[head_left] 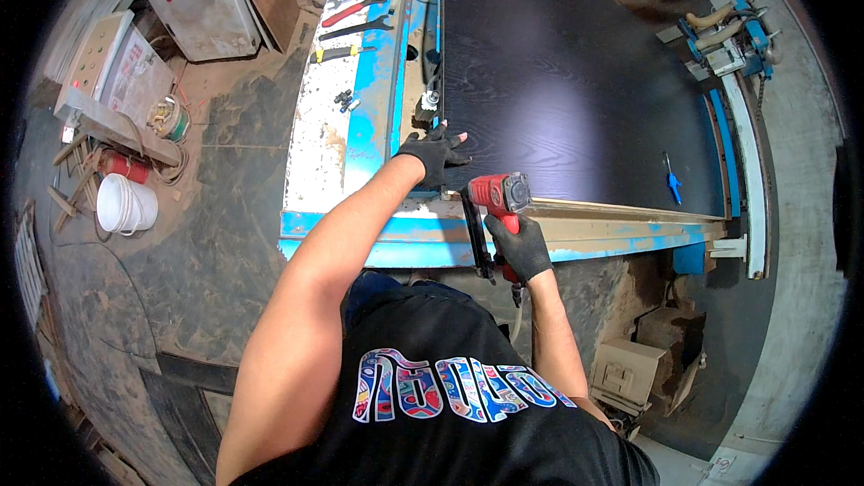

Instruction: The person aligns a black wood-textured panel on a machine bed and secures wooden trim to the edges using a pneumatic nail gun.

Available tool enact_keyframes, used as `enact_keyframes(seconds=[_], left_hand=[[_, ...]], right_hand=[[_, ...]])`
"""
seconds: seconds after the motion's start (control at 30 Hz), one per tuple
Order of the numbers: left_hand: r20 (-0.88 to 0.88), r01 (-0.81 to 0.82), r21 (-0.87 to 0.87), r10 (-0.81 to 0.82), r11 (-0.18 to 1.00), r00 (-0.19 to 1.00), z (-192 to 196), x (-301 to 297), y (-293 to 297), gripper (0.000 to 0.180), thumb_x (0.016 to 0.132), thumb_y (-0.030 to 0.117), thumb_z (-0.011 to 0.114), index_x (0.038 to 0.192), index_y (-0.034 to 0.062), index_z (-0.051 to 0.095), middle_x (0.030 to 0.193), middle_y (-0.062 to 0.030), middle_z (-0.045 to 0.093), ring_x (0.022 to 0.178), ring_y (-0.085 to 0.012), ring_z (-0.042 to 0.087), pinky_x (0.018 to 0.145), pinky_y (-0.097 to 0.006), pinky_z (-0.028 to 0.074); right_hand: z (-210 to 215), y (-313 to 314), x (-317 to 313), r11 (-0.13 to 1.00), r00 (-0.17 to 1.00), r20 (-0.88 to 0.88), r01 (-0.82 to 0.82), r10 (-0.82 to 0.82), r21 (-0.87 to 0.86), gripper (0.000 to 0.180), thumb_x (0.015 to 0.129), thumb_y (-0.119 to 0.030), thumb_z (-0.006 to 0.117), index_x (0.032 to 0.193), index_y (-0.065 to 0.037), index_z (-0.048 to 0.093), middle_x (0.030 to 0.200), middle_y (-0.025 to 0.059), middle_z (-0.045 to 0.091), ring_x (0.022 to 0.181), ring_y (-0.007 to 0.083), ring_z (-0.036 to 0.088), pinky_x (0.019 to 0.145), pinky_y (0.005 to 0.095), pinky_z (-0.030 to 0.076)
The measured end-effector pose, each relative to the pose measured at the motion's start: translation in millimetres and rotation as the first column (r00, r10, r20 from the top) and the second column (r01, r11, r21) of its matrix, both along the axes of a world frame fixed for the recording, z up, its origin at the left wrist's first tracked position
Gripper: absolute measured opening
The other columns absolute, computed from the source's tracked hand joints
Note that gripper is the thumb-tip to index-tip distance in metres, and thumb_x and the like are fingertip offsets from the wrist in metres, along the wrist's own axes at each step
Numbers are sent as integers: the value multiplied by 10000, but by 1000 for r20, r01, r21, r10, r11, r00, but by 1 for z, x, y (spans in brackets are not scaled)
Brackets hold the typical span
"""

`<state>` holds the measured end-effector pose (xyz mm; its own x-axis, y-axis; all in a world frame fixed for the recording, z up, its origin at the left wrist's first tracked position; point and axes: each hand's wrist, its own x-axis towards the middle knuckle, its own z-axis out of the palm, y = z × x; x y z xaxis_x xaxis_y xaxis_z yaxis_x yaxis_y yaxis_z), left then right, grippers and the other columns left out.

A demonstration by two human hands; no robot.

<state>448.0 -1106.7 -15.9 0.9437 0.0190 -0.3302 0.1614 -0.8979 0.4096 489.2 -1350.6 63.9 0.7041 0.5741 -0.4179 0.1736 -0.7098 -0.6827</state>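
Note:
My right hand, in a dark fingerless-tipped glove, grips the handle of a red and black air nail gun. A pale hose hangs from the gun's lower end. The gun stands at the near edge of a large black wood-grain panel, close to its near left corner; its nose tip is hard to make out. My left hand, gloved with some bare fingertips, lies on that corner with its fingers spread. The panel rests on a worn blue machine bed.
Wrenches, a yellow-black tool and small black fittings lie on the bed's left side. A blue air blow gun rests on the panel. A white bucket and control cabinet stand left, cardboard boxes at lower right.

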Motion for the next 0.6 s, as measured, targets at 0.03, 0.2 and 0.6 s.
enact_keyframes(seconds=[0.03, 0.2, 0.6], left_hand=[[-3, -5, 0, 5, 1000, 1000, -1, 0, 0, 715, 785, 285, 695, 1427, 428, 414, 1618, 79, 87, 1491, -305, 47, 1107, -631, 259], [-27, -11, 14, 11, 1000, 1000, -6, 2, 1, 721, 784, 290, 695, 1430, 431, 406, 1619, 80, 83, 1493, -291, 40, 1119, -643, 218], [-41, -15, 24, 16, 1000, 999, -1, 2, -1, 704, 801, 287, 694, 1425, 441, 408, 1618, 84, 79, 1493, -293, 27, 1129, -648, 190]], right_hand=[[0, 0, 0, 1000, 1000, -9, 3, -3, 7, 442, 855, -393, 658, 910, 45, 662, 706, 135, 651, 674, 169, 599, 654, 348, 483], [1, 0, -1, 1000, 1000, -19, 9, -9, 20, 426, 857, -388, 661, 897, 36, 667, 687, 116, 642, 653, 154, 583, 633, 338, 475], [-1, -2, -1, 1000, 1000, -19, 15, -15, 15, 432, 854, -395, 662, 876, 36, 657, 666, 103, 629, 633, 142, 567, 610, 338, 467]])
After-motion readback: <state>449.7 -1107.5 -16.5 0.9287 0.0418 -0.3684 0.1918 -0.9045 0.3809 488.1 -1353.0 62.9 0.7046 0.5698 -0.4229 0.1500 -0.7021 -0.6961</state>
